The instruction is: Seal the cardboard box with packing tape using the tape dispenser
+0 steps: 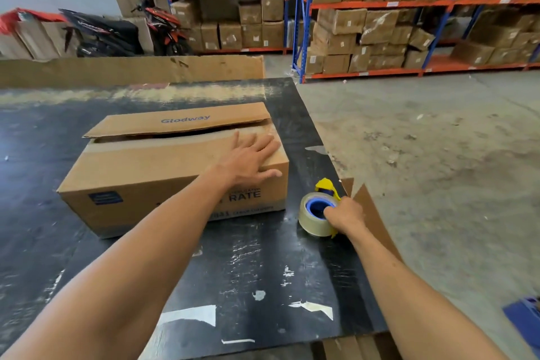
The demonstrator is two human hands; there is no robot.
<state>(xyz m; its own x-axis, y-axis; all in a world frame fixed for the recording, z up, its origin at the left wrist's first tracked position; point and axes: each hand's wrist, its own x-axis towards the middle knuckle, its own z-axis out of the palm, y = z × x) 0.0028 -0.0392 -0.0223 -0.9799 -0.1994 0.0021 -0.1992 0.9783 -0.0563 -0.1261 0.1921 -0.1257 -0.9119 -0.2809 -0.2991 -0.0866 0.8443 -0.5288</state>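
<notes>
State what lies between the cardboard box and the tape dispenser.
Nothing: in the head view only bare black table separates the cardboard box from the tape dispenser.

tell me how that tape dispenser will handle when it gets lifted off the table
The tape dispenser probably lifts easily: it is small, and the right hand grips it alone. Its full roll may make it bulky. Lying flat, it seems unlikely to roll.

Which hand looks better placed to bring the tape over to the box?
The right hand: it already grips the tape dispenser on the black table beside the cardboard box. The left hand lies flat on the near flap; the far flap is still raised.
</notes>
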